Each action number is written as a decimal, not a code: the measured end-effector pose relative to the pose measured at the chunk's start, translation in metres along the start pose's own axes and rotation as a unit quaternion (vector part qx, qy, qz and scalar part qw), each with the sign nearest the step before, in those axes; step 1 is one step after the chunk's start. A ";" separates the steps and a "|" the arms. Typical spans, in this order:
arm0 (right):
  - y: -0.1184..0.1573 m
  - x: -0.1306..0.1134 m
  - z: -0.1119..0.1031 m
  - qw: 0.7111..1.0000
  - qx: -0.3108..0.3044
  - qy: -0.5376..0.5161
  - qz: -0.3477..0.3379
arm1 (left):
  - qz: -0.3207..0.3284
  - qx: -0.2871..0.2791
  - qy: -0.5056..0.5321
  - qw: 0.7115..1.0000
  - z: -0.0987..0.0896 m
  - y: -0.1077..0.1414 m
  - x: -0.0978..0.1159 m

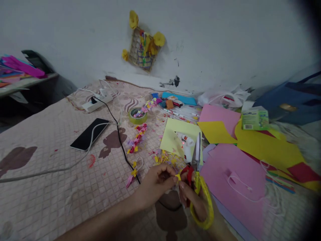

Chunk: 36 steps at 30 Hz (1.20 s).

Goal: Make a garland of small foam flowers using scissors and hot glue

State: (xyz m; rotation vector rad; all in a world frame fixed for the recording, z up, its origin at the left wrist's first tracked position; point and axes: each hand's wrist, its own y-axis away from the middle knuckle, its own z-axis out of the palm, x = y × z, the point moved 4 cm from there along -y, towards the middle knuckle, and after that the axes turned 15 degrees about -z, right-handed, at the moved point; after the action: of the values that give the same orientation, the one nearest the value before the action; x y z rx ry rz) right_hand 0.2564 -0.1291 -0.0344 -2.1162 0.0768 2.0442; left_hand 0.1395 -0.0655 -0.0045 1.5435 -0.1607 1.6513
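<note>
My left hand [159, 180] pinches a small piece of yellow paper [178, 177] between thumb and finger. Close against it, my right hand [194, 198] has its thumb and fingertip at the lower edge of the same piece. Hooked over the right hand is a pair of scissors [197, 152] with yellow and red handles, blades pointing up and away. Just beyond the hands lie small paper scraps [168, 159] and a white glue gun [187, 149] with a red light, on a pale yellow sheet [172, 134].
Left of the hands are strings of paper pieces [137, 139], a tape roll [137, 116], a phone [89, 134] and a black cable [122, 147] leading to a power strip [97, 103]. Pink sheets [235, 167], yellow sheets [271, 150] and white cord [250, 199] lie to the right.
</note>
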 end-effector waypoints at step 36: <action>-0.009 -0.014 -0.002 0.997 -0.018 0.071 0.030 | -0.021 -0.027 -0.043 0.999 -0.014 -0.005 -0.004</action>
State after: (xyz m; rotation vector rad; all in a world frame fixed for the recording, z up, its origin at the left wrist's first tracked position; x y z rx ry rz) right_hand 0.2592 -0.1219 -0.0196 -2.3062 0.1280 1.9379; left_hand 0.1317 -0.0558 -0.0132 1.5672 -0.2163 1.5377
